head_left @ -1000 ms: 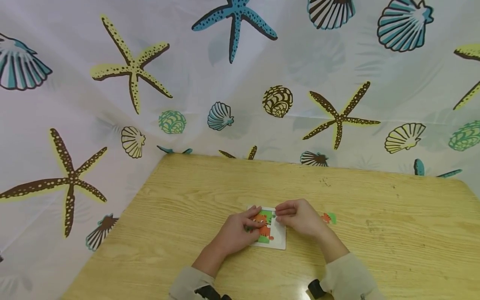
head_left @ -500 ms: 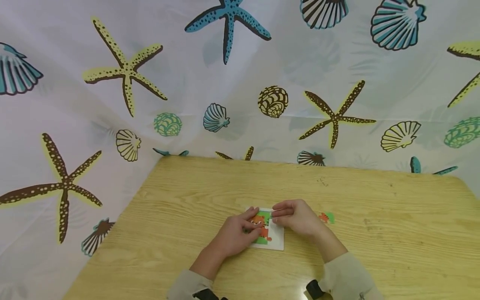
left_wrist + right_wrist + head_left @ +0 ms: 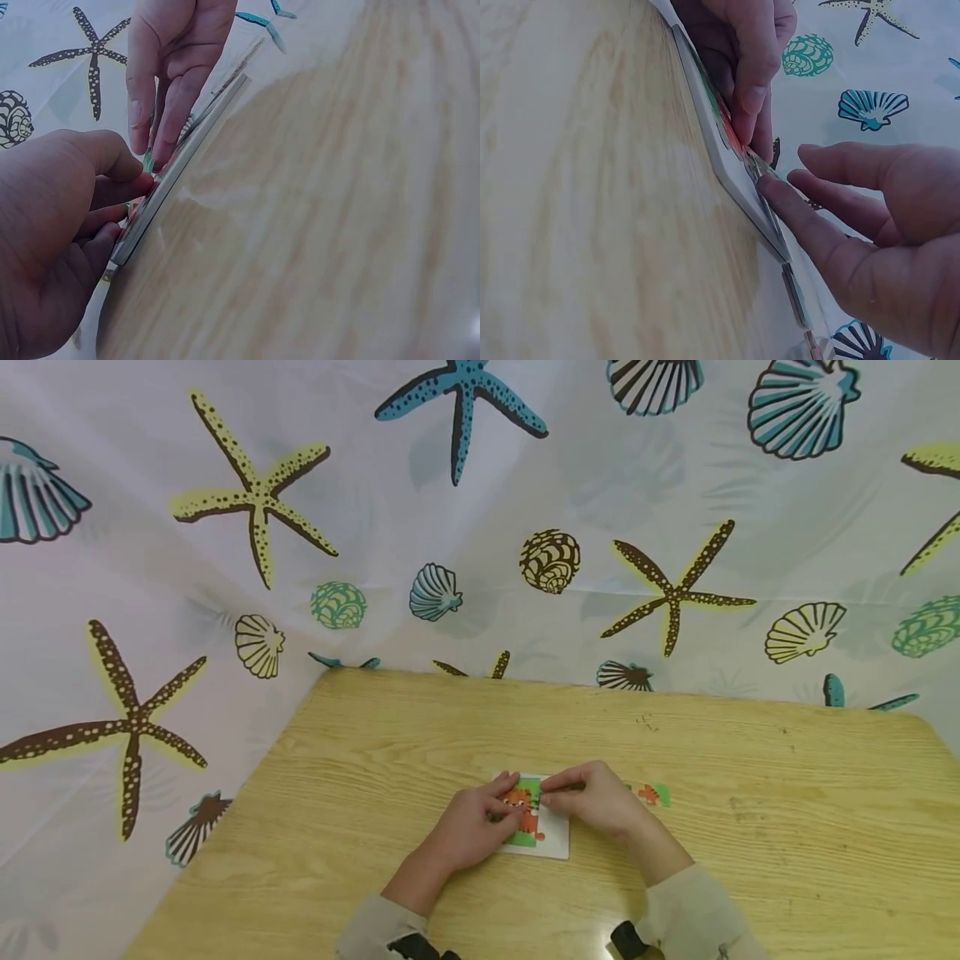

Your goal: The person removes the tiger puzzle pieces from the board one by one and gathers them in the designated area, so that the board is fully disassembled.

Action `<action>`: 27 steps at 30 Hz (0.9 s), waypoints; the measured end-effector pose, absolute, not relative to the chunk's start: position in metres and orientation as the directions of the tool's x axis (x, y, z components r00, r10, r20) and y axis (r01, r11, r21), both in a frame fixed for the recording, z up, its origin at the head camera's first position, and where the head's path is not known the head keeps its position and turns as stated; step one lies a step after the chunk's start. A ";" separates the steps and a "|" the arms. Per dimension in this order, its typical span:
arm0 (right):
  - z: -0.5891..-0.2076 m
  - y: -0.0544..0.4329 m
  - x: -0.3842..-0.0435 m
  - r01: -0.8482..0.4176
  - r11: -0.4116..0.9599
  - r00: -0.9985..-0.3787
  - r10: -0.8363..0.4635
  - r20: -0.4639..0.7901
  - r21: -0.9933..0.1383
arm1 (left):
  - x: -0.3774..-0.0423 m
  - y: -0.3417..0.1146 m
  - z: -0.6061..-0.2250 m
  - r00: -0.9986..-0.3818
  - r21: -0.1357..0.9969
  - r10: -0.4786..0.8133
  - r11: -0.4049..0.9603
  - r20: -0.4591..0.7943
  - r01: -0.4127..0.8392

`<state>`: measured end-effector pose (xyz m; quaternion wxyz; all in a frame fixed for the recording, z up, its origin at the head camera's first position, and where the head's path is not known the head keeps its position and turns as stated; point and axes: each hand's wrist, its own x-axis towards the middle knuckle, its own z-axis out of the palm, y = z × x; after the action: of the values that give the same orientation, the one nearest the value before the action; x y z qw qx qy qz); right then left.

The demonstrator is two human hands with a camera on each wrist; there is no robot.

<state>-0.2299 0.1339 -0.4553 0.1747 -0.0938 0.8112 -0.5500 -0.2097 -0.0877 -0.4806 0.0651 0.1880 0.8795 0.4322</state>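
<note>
A white-framed jigsaw puzzle [image 3: 555, 837] lies on the table, its left part filled with an orange animal on green. My left hand [image 3: 476, 827] rests on its left side, fingertips pressing the picture. In the left wrist view the thumb sits by the board's edge [image 3: 133, 244]. My right hand [image 3: 596, 797] is over the upper right of the board and pinches a small, partly green puzzle piece [image 3: 759, 163] between thumb and fingers, against the fitted pieces. Most of that piece is hidden by the fingers.
A loose orange-and-green puzzle piece [image 3: 656, 794] lies right of my right hand, with a bit of another green piece [image 3: 628, 787] showing beside the wrist. The wood-grain table [image 3: 750, 827] ends at a cloth [image 3: 480, 527] printed with shells and starfish.
My right hand has shifted slightly left, bringing the pinched piece up to the fitted part of the puzzle. My left hand stays on the board. The head view has swayed a little.
</note>
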 end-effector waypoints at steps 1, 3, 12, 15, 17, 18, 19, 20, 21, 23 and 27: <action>-0.455 0.133 -0.230 0.040 0.385 -0.924 -0.338 -0.181 -0.922 | -0.210 -0.088 -0.481 -0.921 0.788 0.385 0.552 0.049 0.273; -0.455 0.132 -0.229 0.044 0.383 -0.926 -0.330 -0.181 -0.923 | -0.210 -0.088 -0.481 -0.923 0.794 0.381 0.546 0.050 0.269; -0.455 0.129 -0.230 0.131 0.307 -0.954 -0.221 -0.205 -0.942 | -0.210 -0.091 -0.485 -0.928 0.801 0.367 0.537 0.058 0.263; -0.454 0.130 -0.228 0.158 0.263 -0.956 -0.200 -0.214 -0.952 | -0.210 -0.091 -0.487 -0.931 0.808 0.363 0.534 0.048 0.250; -0.453 0.131 -0.228 0.166 0.228 -0.955 -0.206 -0.214 -0.959 | -0.210 -0.090 -0.487 -0.929 0.809 0.367 0.531 0.047 0.251; -0.452 0.131 -0.228 0.172 0.216 -0.954 -0.209 -0.217 -0.961 | -0.210 -0.090 -0.487 -0.927 0.805 0.373 0.534 0.049 0.257; -0.452 0.132 -0.228 0.178 0.205 -0.952 -0.212 -0.221 -0.962 | -0.210 -0.090 -0.487 -0.924 0.803 0.379 0.534 0.053 0.265; -0.452 0.132 -0.229 0.183 0.200 -0.950 -0.215 -0.225 -0.962 | -0.211 -0.090 -0.488 -0.921 0.800 0.386 0.534 0.058 0.274; -0.451 0.132 -0.229 0.187 0.197 -0.948 -0.221 -0.230 -0.962 | -0.211 -0.090 -0.488 -0.917 0.796 0.393 0.534 0.063 0.284; -0.449 0.134 -0.229 0.191 0.196 -0.943 -0.237 -0.235 -0.962 | -0.212 -0.090 -0.487 -0.913 0.792 0.401 0.533 0.075 0.299; -0.445 0.137 -0.230 0.202 0.198 -0.936 -0.249 -0.249 -0.959 | -0.213 -0.090 -0.486 -0.915 0.790 0.395 0.534 0.082 0.302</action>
<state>-0.2296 0.1370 -0.4451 0.1780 -0.0154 0.7532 -0.6330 -0.2127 -0.0896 -0.4855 0.0531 0.1993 0.8742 0.4396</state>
